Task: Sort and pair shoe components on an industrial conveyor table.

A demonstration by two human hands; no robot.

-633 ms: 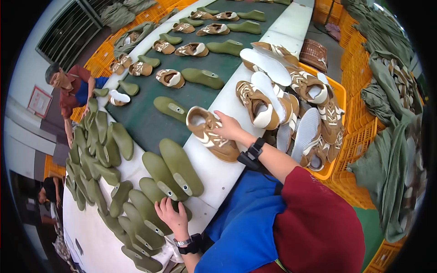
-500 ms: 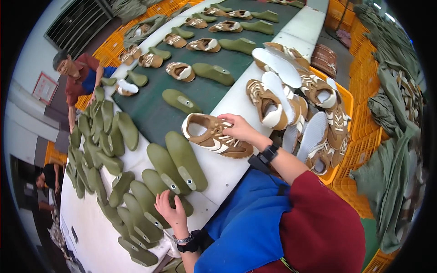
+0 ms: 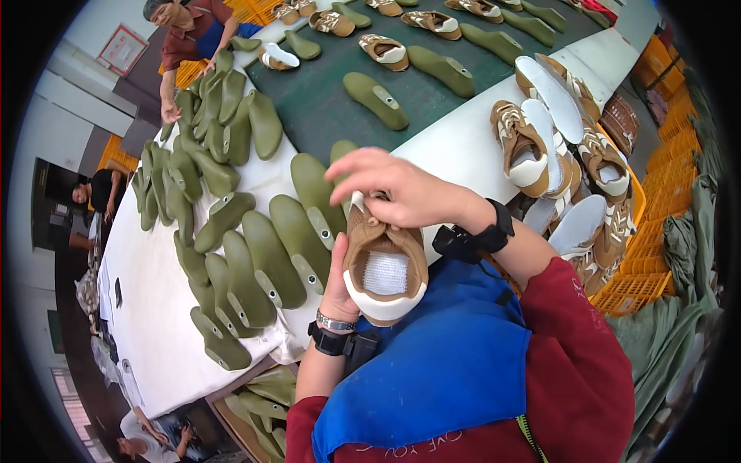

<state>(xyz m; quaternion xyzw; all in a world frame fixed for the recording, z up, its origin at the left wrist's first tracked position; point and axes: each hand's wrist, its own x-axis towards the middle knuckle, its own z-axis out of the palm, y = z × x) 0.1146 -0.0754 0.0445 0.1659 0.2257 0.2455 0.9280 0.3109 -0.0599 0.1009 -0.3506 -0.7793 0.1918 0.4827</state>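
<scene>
A tan and white shoe [image 3: 384, 272] is held up in front of my chest, its opening facing me and a white insole showing inside. My left hand [image 3: 340, 284] cups its left side near the heel. My right hand [image 3: 397, 187] grips the front of the shoe from above, fingers curled over the top. Olive green shoe lasts [image 3: 270, 247] lie in a crowd on the white table [image 3: 154, 309] just left of my hands.
A dark green conveyor belt [image 3: 324, 108] carries lasts and finished shoes away. An orange crate [image 3: 617, 285] at right holds a pile of tan shoes [image 3: 540, 147]. A person [image 3: 193, 38] in red works across the table at top left.
My right hand lifted the shoe off the white table edge and brought it toward me. My left hand left the green lasts and took hold of the shoe.
</scene>
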